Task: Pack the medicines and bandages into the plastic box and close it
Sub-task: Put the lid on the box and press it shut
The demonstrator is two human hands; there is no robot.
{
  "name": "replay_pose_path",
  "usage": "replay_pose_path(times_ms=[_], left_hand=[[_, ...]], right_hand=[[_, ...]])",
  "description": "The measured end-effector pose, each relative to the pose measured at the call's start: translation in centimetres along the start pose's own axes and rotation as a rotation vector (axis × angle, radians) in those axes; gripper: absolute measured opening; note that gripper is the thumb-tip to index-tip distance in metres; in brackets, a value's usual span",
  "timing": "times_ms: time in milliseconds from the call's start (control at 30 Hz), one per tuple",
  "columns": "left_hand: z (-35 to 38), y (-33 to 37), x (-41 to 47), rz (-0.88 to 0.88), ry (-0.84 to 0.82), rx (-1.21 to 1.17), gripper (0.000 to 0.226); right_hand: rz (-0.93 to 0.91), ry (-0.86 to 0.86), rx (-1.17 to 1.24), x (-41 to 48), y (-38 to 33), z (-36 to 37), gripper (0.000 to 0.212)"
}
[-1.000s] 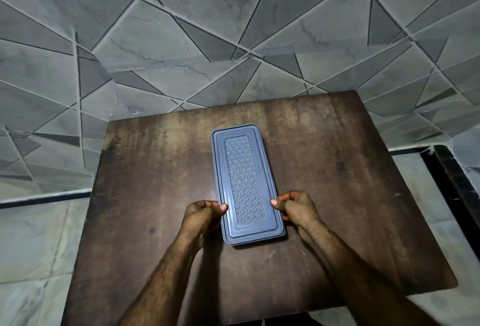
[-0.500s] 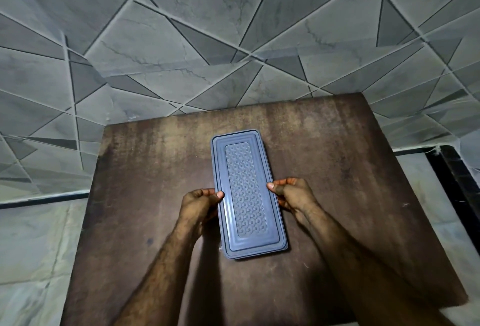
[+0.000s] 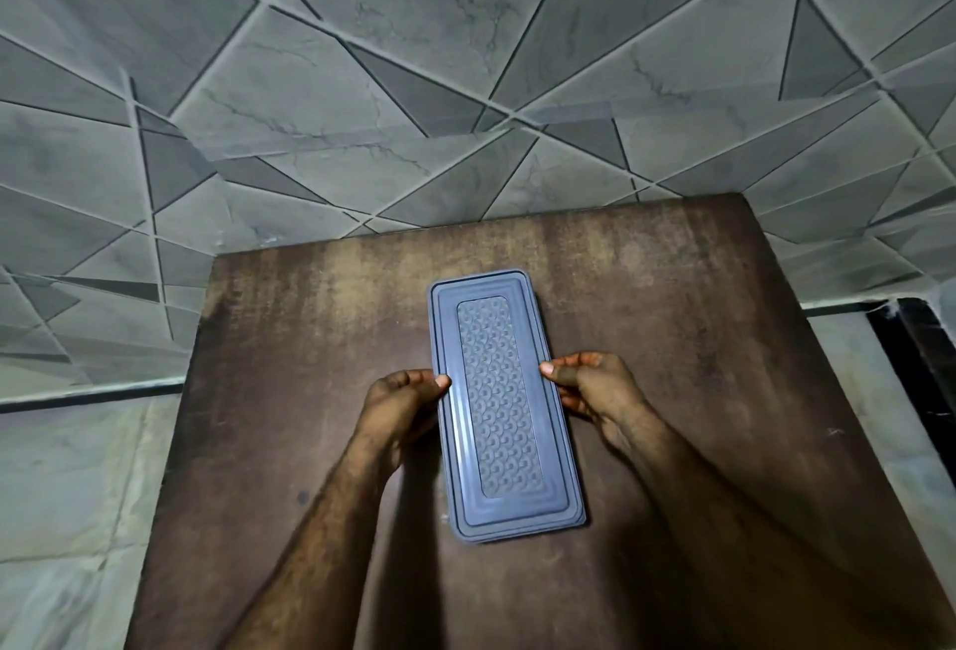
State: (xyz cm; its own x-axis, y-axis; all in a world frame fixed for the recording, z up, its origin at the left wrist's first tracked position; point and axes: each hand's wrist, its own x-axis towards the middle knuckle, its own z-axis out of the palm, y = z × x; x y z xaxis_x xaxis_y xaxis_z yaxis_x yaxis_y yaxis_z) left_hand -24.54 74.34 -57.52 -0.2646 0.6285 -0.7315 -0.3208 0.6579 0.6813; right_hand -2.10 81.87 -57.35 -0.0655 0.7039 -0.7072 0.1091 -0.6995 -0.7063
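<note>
Blue-grey plastic, long and rectangular with a stepped rim and a raised bubble-textured panel down its lid, the plastic box (image 3: 504, 406) lies flat just below the middle of the frame, its long axis running away from the viewer. The lid sits on it squarely, with no gap showing along any edge, so the closing looks done or very nearly done. No medicines or bandages are anywhere in view; I judge they are already inside, though the opaque lid hides the contents and this cannot be confirmed. What may remain is a last press along the edges to seat the lid.

Both hands pinch the box at about mid-length. The left hand (image 3: 401, 403) has its thumb on the lid's left rim with the fingers curled under the side; the right hand (image 3: 589, 383) mirrors it on the right rim, thumb on top, fingers folded against the wall.

Beneath the box is a worn, dark brown wooden table (image 3: 672, 339), bare apart from the box. Grey marbled tiles (image 3: 414, 80) with angled joints fill the upper frame.

Count: one box, one lid, two hands, one table, no loose items.
</note>
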Motion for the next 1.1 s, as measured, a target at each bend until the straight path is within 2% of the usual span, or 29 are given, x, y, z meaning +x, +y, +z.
replay_pose_path(times_ms=[233, 567, 800, 1100], left_hand=[[0.9, 3.5, 2.8, 0.028, 0.028, -0.015, 0.004], [1.6, 3.2, 4.1, 0.07, 0.202, 0.021, 0.007], [1.8, 4.2, 4.2, 0.055, 0.087, -0.099, 0.006], [3.6, 8.3, 8.0, 0.124, 0.203, -0.147, 0.021]], right_hand=[[-0.025, 0.017, -0.059, 2.8, -3.4, 1.2, 0.014], [-0.05, 0.111, -0.094, 4.2, -2.8, 1.9, 0.01], [-0.004, -0.008, -0.013, 5.0, -4.3, 1.4, 0.01], [-0.102, 0.097, -0.041, 8.9, -8.6, 4.1, 0.025]])
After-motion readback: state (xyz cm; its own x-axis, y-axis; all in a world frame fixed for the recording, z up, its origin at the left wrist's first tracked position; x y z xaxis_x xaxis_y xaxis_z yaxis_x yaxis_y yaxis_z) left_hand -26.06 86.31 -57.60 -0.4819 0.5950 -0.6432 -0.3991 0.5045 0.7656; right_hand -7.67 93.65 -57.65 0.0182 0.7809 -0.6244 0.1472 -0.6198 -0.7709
